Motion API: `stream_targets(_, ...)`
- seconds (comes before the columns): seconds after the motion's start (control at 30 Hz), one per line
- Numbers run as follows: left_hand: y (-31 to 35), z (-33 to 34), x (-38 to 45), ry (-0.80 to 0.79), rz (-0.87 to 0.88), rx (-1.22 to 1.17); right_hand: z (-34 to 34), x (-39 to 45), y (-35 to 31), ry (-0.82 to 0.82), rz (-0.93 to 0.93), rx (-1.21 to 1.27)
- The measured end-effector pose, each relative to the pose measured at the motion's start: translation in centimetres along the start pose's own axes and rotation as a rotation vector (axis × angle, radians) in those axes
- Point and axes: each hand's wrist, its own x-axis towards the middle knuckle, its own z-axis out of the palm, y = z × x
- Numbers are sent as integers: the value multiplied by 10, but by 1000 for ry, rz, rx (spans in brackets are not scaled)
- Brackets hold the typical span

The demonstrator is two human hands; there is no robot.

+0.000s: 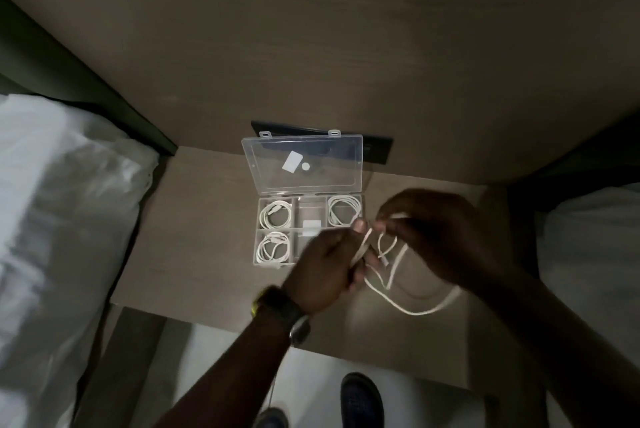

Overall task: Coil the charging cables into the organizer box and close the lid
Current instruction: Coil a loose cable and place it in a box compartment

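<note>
Item: white cable [415, 306], loose, held over the desk [194, 254] between both hands. Left hand [325, 272] at 6 o'clock of the box [308, 230], grip clamped on a bunch of gathered loops. Right hand [433, 230] at 3 o'clock of the box, fingertips pinched together on a strand just beside the left thumb. Slack: one long loop hanging from the hands toward 5 o'clock, sagging low over the desk; whether it touches is unclear, the frame being blurred there. Box: clear, compartmented, long axis running 9 to 3 o'clock, lid [303, 161] laid open toward 12 o'clock against the wall. Three coiled cables already lodged: upper left, lower left, upper right. The lower right compartment is hidden behind the left hand; the middle cells hold a small white piece. Bearing for the coming move, as judged: the box lies at 10 o'clock from the coil, left hand nearer. Room: bare desk at 9 o'clock of the box; desk edge close at 6 o'clock; beds flank both sides.
</note>
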Motion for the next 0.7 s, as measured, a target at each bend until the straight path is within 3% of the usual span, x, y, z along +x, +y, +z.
stream_targets(0.03,1,8,-5,-41,-34,-69,-3,9,3,40,57,52)
stream_targets(0.1,10,11,-9,-32,-86,-445,5,18,6,48,194,240)
stream_targets(0.2,22,0,-3,105,-104,-919,34,8,-2,44,285,374)
stream_targets(0.3,23,-1,4,229,-124,-1036,58,-9,-12,62,353,487)
stream_targets(0.4,17,0,6,216,-99,-1175,77,-16,-23,126,638,816)
stream_targets(0.47,10,-1,7,184,-65,-1272,84,-17,-33,80,779,1012)
stream_targets(0.57,3,0,6,120,-32,-1322,85,-15,-41,72,843,1284)
stream_targets(0.7,2,-4,6,66,-95,-1230,75,-16,-37,96,853,1439)
